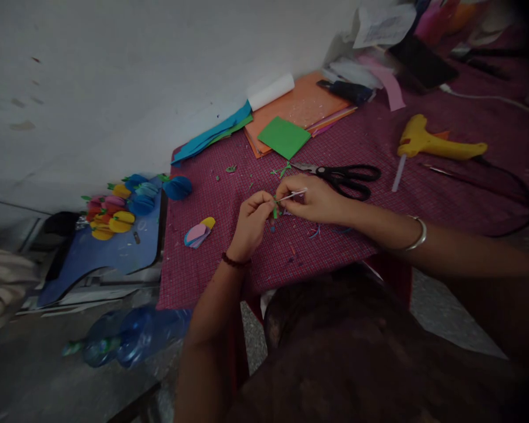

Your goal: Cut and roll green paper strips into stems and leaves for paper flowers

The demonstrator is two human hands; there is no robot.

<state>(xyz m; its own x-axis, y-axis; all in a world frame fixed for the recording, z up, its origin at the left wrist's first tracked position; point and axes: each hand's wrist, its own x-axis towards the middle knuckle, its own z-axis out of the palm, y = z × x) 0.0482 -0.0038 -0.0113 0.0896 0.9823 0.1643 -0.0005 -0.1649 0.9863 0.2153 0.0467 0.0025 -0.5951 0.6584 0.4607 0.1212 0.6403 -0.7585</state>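
Over the cloth-covered table point(211, 258), my two hands meet fingertip to fingertip. My right hand point(311, 197) is closed around a thin whitish stick point(293, 194) that slants down toward my left fingers. My left hand point(251, 223) pinches at a narrow green strip point(275, 211), which hangs just below the fingertips; the exact grip is too small to make out. Black-handled scissors point(339, 174) lie just beyond my right hand. To the left of my left hand rests a little pile of pink, yellow and blue paper pieces point(197, 232).
A green square sheet point(284, 137) lies on orange sheets point(308, 100) near the wall. At right are a yellow glue gun point(441, 141) and a phone point(423, 63). Colourful paper fruit shapes point(121, 205) sit on a blue board point(132, 252). Plastic bottles point(136, 335) lie on the floor.
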